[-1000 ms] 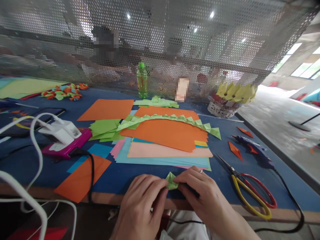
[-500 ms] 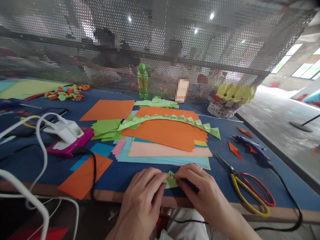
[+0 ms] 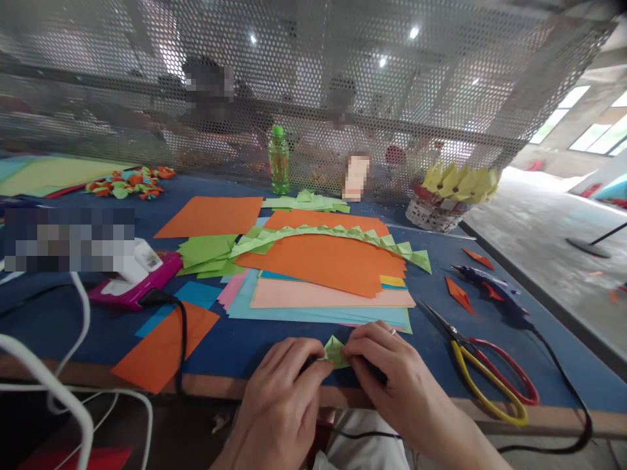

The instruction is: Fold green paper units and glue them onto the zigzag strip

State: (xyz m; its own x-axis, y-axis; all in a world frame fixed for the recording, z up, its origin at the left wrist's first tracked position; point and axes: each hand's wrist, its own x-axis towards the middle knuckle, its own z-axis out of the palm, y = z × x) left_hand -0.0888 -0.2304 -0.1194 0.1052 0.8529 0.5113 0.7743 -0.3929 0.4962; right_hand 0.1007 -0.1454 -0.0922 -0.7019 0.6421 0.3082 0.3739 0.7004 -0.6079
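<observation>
My left hand [image 3: 281,401] and my right hand [image 3: 386,372] meet at the near edge of the blue table [image 3: 235,346]. Between their pinched fingertips is a small folded piece of green paper [image 3: 335,352], held by both hands against the tabletop. Just beyond it lies a stack of coloured paper sheets [image 3: 323,287], orange on top, with a long chain of folded green triangles [image 3: 333,236] draped across it.
Scissors with red and yellow handles [image 3: 490,378] lie to the right, beside a glue gun [image 3: 494,290] with a black cord. A pink device with a white charger [image 3: 134,277] and cables sit at left. A green bottle [image 3: 278,160], a basket [image 3: 441,202] and a perforated metal screen stand behind.
Both hands have stayed at the table edge, fingers shifting slightly on the green paper, which now stands a little more upright between them. Everything else is unmoved.
</observation>
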